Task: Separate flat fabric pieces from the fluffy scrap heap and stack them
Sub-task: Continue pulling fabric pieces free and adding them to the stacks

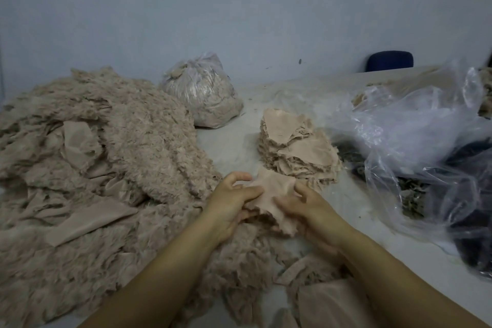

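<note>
**Flat fabric piece held over the desk, ready for transfer to the stack**

The flat fabric piece [269, 201] is held between both hands above the desk [234, 152], at the edge of the fluffy scrap heap [106, 168]. The left hand [234, 208] closes its grip on the piece's left margin, thumb on top and fingers curled beneath. The right hand [306, 210] grips the right margin, with fingers bent over the edge. Holding at two opposite margins appears intended to spread the piece and keep it flat, so that it can be checked and freed of clinging fluff before it is laid down.

Relative to the grip, the piece spans the gap between the hands. Its upper edge extends past the fingertips toward 12 o'clock, and its frayed lower edge hangs toward 6 o'clock, just above the heap.

The stack [298, 149] of sorted pieces stands on the desk at about 1 o'clock from the hands, near but not touching the held piece. This short path suits repeated placement. The heap occupies the 9 o'clock side, within reach of the left hand. A filled plastic bag [202, 93] sits at 11 o'clock, and loose clear bags [415, 125] lie at 3 o'clock, apart from the stack.
</note>
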`<state>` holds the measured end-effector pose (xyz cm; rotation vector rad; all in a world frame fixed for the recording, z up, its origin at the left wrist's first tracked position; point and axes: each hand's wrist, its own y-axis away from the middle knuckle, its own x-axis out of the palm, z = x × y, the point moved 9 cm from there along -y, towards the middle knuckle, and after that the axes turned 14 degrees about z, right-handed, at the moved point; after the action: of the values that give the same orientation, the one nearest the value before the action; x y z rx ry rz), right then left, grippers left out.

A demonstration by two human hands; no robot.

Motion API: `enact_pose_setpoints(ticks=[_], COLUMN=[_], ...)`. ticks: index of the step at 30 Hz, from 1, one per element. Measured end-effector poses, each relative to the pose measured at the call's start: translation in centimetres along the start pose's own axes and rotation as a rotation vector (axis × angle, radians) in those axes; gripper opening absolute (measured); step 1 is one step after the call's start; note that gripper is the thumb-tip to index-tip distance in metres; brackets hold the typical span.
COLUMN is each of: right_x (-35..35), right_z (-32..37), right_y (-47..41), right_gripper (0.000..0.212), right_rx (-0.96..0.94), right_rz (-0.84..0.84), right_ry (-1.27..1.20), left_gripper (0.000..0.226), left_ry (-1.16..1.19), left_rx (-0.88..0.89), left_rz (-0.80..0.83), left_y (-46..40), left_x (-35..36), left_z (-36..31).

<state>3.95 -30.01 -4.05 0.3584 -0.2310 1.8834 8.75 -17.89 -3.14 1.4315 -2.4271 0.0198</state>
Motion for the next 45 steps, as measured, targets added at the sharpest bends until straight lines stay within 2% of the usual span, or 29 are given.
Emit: enact_pose_setpoints(ticks=[3, 5, 7, 9, 12, 15, 17, 21, 23, 24, 27, 29, 31, 33, 36, 39, 42, 43, 45], right_x=[-3.3, -5.2, -6.7, -7.9, -9.9, -11.4, -12.0, -12.6, -12.3, -11.9, -10.3, -9.1, -8.7, -8.5, -7.8, -7.1, -7.6, -7.7, -8.3], right_z=[1.9, 3.8, 5.5, 6.0, 4.3, 2.6, 2.6, 2.6, 2.0, 1.7, 0.1, -0.8, -0.8, 0.0, 0.4, -0.2, 0.9, 1.7, 3.7], right_y=[0.6, 0.5, -0.1, -0.7, -0.9, -0.3, 0.3, 0.5, 0.1, -0.1, 0.0, 0.3, 0.5, 0.2, -0.2, -0.5, -0.7, -1.0, -1.5], right_gripper=[0.04, 0.032, 0.025, 0.021, 0.019, 0.019, 0.021, 0.02, 0.023, 0.026, 0.038, 0.049, 0.065, 0.067, 0.057, 0.046, 0.043, 0.042, 0.036], right_rx=[-0.101, -0.16, -0.193, -0.187, -0.096, -0.046, -0.044, 0.044, 0.158, 0.208, 0.399, 0.533, 0.571, 0.527, 0.466, 0.431, 0.243, 0.135, -0.074], right_rz=[-0.347, -0.463, -0.507, -0.534, -0.597, -0.653, -0.706, -0.718, -0.654, -0.614, -0.454, -0.31, -0.206, -0.154, -0.096, -0.076, -0.235, -0.285, -0.373], right_ry=[0.103, 0.091, 0.158, 0.26, 0.372, 0.456, 0.534, 0.677, 0.717, 0.711, 0.525, 0.432, 0.387, 0.355, 0.323, 0.222, 0.033, -0.059, -0.214], left_gripper=[0.033, 0.031, 0.028, 0.033, 0.046, 0.061, 0.068, 0.071, 0.077, 0.07, 0.013, 0.025, 0.041, 0.04, 0.039, 0.042, 0.054, 0.061, 0.071], left_ry=[-0.361, -0.602, -0.709, -0.763, -0.821, -0.643, -0.547, -0.729, -0.715, -0.654, -0.545, -0.531, -0.47, -0.37, -0.325, -0.315, -0.206, -0.126, 0.007], left_rx=[0.172, 0.287, 0.32, 0.26, 0.054, -0.108, -0.124, -0.062, -0.173, -0.22, -0.203, -0.193, -0.228, -0.261, -0.301, -0.239, -0.142, -0.177, -0.265], left_rz=[-0.017, -0.057, -0.069, -0.052, -0.034, 0.035, 0.047, -0.094, -0.097, -0.056, 0.101, 0.126, 0.175, 0.259, 0.342, 0.319, 0.149, 0.14, 0.225], left_y=[-0.4, -0.2, -0.7, -1.8, -3.1, -3.4, -3.4, -3.2, -3.3, -3.5, -4.2, -4.5, -4.6, -4.4, -4.1, -4.6, -5.1, -5.1, -5.0], left_x=[0.0, 0.4, 0.8, 1.1, 1.2, 1.2, 1.0, -0.8, -1.5, -1.4, 0.3, 0.5, 0.6, 1.3, 2.2, 2.7, 1.9, 1.9, 3.5], left_z=[-2.5, -4.4, -5.0, -4.1, -0.9, 2.4, 3.0, 1.5, 2.0, 2.6, 3.4, 3.5, 3.7, 3.8, 3.7, 2.5, 0.9, 1.2, 1.9])
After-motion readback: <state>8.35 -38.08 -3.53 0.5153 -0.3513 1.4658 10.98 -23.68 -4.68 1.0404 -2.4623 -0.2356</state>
